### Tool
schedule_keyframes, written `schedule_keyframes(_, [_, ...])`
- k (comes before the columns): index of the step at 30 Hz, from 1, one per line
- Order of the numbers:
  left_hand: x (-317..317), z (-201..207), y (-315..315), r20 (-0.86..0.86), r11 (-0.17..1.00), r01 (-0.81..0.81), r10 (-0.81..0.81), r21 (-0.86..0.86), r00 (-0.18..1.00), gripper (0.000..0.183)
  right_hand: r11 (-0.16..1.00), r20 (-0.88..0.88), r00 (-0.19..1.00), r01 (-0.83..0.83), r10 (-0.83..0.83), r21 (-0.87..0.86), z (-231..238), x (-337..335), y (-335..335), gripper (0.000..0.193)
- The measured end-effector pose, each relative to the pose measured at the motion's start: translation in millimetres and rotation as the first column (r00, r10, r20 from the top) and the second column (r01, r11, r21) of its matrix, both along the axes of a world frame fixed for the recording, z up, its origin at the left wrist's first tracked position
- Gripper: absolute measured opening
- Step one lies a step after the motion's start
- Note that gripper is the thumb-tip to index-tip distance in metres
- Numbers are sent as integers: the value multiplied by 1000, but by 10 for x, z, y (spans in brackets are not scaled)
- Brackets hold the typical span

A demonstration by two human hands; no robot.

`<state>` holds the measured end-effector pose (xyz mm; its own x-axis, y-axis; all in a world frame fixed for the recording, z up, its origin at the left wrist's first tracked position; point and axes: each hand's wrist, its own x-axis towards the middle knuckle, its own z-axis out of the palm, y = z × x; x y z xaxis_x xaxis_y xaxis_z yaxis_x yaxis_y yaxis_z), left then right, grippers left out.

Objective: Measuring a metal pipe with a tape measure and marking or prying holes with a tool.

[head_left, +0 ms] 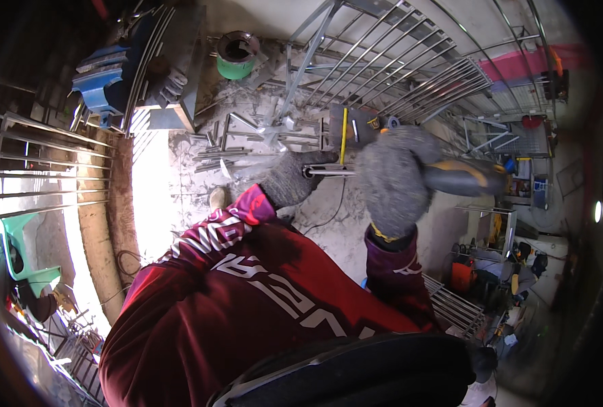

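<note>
Left hand point(289, 180), in a grey knit glove, is clamping around one end of a short square metal tube point(328, 171), holding it roughly level above the pale floor point(179, 197). Right hand point(389, 180), also gloved, is closing around the dark handle of a power tool point(464, 178) that is extending away to the person's right; its working end is blurred, so the tool's kind cannot be told for certain. A yellow rule point(343, 134) is standing upright just behind the tube, near a dark steel block point(355, 125). Cut tube offcuts point(220, 146) are lying scattered on the floor just beyond the hands, with welded steel grilles point(410, 68) leaning further back. Risk, judged: the tube is being steadied by one hand alone, not visibly fixed in a vise, so it could twist or kick out under tool load. The left-hand fingers are sitting close to the tube end, near the tool's path. A thin cable point(328, 214) is trailing beneath the hands and could snag. Loose offcuts underfoot are making a slip hazard
</note>
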<state>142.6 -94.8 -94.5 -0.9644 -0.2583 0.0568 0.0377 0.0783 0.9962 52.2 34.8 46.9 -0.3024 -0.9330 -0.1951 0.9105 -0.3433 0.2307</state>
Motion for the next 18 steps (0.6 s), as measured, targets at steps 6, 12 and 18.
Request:
schedule_keyframes(6, [-59, -140, 59, -250, 996, -55, 37, -64, 967, 35, 963, -693, 720, 212, -41, 164, 342, 232, -340, 9])
schedule_keyframes(12, [-11, 72, 61, -20, 988, 7, -11, -157, 1000, 42, 955, -385, 923, 109, 6, 275, 208, 468, -467, 4])
schedule_keyframes(18, [-104, -141, -1, -281, 999, 20, -7, 41, 960, 44, 979, 691, 722, 153, -19, -133, 473, 487, -402, 7])
